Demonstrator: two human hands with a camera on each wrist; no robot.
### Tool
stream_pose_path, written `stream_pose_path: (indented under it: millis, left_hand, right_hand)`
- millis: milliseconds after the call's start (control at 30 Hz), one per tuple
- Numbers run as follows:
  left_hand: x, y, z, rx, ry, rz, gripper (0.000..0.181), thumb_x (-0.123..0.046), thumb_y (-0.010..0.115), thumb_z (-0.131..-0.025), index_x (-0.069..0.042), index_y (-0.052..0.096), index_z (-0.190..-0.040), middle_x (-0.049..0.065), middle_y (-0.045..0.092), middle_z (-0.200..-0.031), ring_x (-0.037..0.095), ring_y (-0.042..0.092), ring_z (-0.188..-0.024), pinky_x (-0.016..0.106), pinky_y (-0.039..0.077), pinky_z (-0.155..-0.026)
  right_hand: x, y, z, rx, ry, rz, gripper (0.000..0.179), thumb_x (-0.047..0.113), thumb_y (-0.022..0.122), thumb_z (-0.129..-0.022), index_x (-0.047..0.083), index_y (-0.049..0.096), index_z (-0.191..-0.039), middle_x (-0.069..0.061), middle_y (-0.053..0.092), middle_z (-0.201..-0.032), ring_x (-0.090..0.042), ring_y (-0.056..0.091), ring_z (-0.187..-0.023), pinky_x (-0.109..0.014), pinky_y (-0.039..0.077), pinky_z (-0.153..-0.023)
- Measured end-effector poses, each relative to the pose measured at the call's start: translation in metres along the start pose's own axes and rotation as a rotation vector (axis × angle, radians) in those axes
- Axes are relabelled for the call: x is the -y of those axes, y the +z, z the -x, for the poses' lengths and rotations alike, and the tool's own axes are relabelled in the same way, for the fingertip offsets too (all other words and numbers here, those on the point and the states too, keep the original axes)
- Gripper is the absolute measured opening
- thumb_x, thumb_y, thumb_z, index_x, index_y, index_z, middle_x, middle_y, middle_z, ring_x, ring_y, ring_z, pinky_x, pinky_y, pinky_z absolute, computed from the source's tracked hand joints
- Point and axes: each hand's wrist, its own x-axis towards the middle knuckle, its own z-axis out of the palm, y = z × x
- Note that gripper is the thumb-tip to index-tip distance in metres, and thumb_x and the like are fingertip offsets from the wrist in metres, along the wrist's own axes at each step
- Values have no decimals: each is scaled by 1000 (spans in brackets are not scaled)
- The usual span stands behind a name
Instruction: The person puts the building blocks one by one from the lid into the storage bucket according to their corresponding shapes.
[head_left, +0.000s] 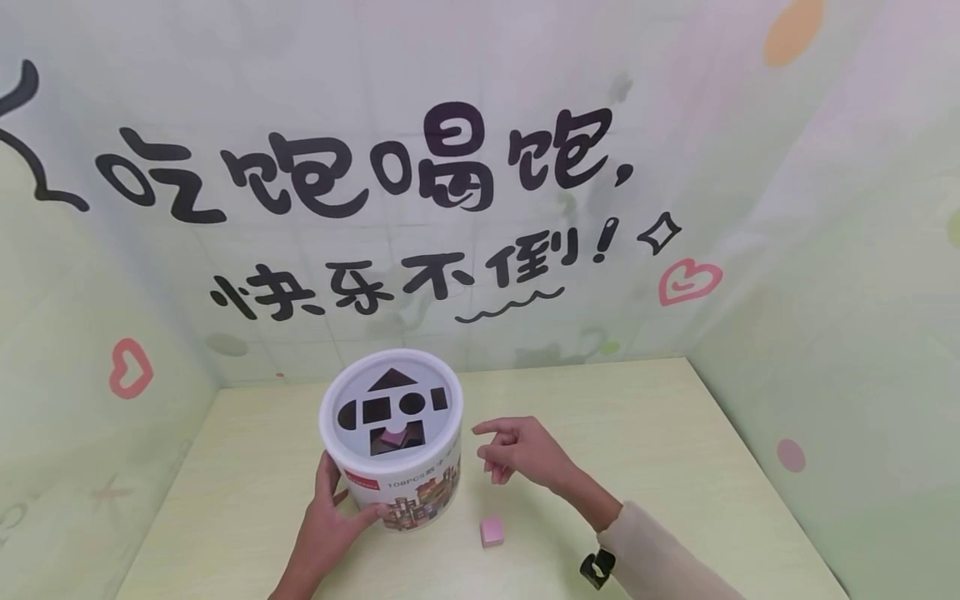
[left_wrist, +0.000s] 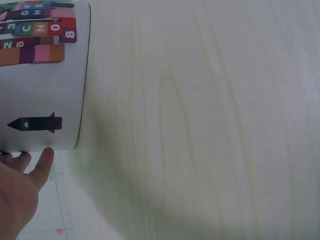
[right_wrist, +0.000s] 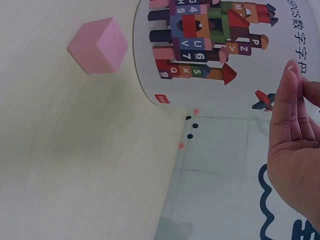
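A white round block bucket [head_left: 408, 492] stands on the table, printed with a castle of coloured blocks. Its white lid [head_left: 341, 392] has several shaped holes. Inside the rectangular hole nearest me shows a pink block [head_left: 393, 437]. My left hand [head_left: 330, 521] grips the bucket's left side low down, thumb on the front and fingers around the far side. To the right of the bucket, my right hand [head_left: 525, 450] hovers with the index finger extended, the others loosely bent, nothing visible in it. Below that hand a pink cube [head_left: 492, 532] lies on the table.
The pale wood-patterned table [head_left: 675, 500] is enclosed by printed walls at the back and both sides. Large dark lettering and heart drawings mark the back wall [head_left: 525, 333]. A black band [head_left: 597, 568] hangs at the right sleeve.
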Motion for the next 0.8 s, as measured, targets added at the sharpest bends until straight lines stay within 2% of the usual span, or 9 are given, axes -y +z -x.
stream_pose_path:
  millis: [267, 467, 633, 800]
  left_hand:
    - [-2, 0, 1, 2, -14, 6, 114, -28, 82, -66, -38, -2, -143, 9, 13, -149, 28, 20, -132, 50, 36, -95]
    - [-2, 0, 1, -2, -2, 10, 114, -27, 82, -66, -37, -1, -143, 9, 13, -149, 28, 20, -132, 50, 36, -95]
    - [-1, 0, 1, -2, -2, 9, 113, -28, 82, -66, -37, -1, -143, 8, 13, -149, 28, 20, -132, 49, 36, -95]
    - [0, 1, 0, -1, -5, 17, 112, -28, 82, -66, -36, 0, -143, 9, 13, -149, 29, 19, -132, 51, 35, -95]
  right_hand:
    - [-57, 3, -8, 48, 27, 10, 28, 17, 66, -83, 9, 63, -110, -10, 63, -65, -22, 61, -53, -37, 54, -50]
    - [-71, 7, -3, 84, 50, 56, 26, 13, 65, -84, 8, 64, -110, -12, 62, -63, -19, 58, -50, -36, 53, -49]
    - [-86, 11, 1, 120, 43, 112, 28, 9, 64, -83, 3, 62, -111, -13, 62, -62, -19, 57, -49, -36, 53, -47]
    - [-99, 14, 6, 145, 36, 100, 32, 12, 66, -82, 0, 62, -110, -9, 61, -59, -15, 56, -46, -32, 52, -45]
